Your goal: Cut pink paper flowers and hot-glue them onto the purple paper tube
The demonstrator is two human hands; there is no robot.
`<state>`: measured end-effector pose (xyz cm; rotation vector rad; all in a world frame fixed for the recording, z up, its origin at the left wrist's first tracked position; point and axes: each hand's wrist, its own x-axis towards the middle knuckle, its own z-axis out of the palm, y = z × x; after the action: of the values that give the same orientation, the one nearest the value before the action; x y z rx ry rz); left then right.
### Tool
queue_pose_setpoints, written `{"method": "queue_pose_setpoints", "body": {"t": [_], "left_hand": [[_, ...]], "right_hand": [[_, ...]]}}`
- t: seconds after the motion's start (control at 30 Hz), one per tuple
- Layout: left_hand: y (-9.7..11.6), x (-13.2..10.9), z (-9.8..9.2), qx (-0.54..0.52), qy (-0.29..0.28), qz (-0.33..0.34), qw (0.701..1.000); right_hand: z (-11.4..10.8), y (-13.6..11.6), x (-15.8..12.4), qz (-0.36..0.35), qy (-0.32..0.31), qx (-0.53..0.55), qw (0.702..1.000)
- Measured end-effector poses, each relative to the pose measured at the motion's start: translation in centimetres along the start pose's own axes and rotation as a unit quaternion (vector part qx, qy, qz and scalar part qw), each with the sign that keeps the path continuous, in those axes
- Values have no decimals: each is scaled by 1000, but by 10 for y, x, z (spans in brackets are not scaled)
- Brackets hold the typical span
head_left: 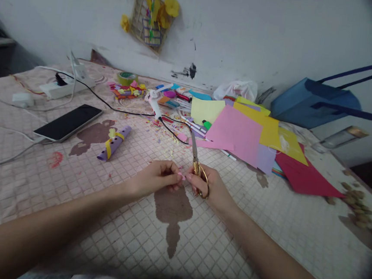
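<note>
Left hand (154, 179) pinches a small pink paper scrap (180, 176), right hand (216, 190) grips gold-handled scissors (197, 168) (blades pointing away); hands nearly touching.

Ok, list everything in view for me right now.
scissors: one, gold handles, in right hand
pink paper scrap: one, pink, at left hand fingertips
paper sheets: several, pink, yellow, lilac, red, right of hands
rolled paper: one, purple with yellow band, left of hands
phone: one, black, left
power strip: one, white, back left
glue gun: one, white, back centre
tape roll: one, green, back
markers: several, mixed, back centre
plastic bag: one, white, by wall
tote bag: one, blue, right by wall
flower frame: one, yellow flowers, on wall
left hand: one, pinching scrap
right hand: one, gripping scissors
</note>
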<state>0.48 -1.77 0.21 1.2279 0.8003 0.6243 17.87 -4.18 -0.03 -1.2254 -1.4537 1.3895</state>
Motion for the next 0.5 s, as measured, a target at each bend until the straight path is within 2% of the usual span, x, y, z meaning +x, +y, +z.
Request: {"method": "queue_pose_setpoints", "body": {"t": [0.17,0.3,0.5], "left_hand": [[-3,2,-3,-91,80,42,992],[-2,3,-4,-164,103,73,978],[2,2,-3,-216,131,109,961]], "right_hand": [[2,-2,-6,3,1,3,1000],[6,-5,-13,-13,-30,-40,999],[9,-2,-15,-4,-29,-110,994]]}}
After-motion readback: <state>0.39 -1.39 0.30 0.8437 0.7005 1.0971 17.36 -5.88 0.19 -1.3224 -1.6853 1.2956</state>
